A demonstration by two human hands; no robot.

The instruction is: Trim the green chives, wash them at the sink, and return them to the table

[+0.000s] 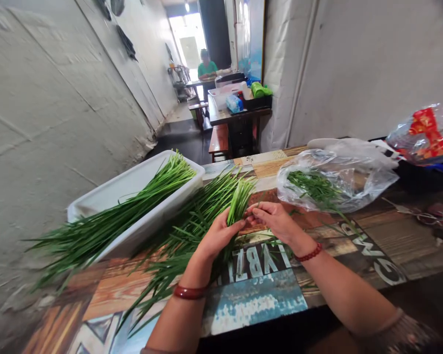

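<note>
My left hand [221,233] is closed around a small bunch of garlic chives [240,199], pale stem ends pointing up and away. Beside it my right hand [275,219] pinches its thumb and fingers together at the edge of the bunch; what lies between the fingertips is too small to make out. A loose pile of garlic chives [195,221] spreads on the table under and left of my left hand. Further left, a white plastic tub [92,196] holds more garlic chives [133,209], their leaves hanging over its near end.
On the patterned wooden table [258,300], a clear plastic bag [369,182] with green scraps [313,187] lies right of my hands. Bags with red print [428,128] sit at the right edge. Beyond stand another table [221,117], a stool [219,138] and a seated person [206,68].
</note>
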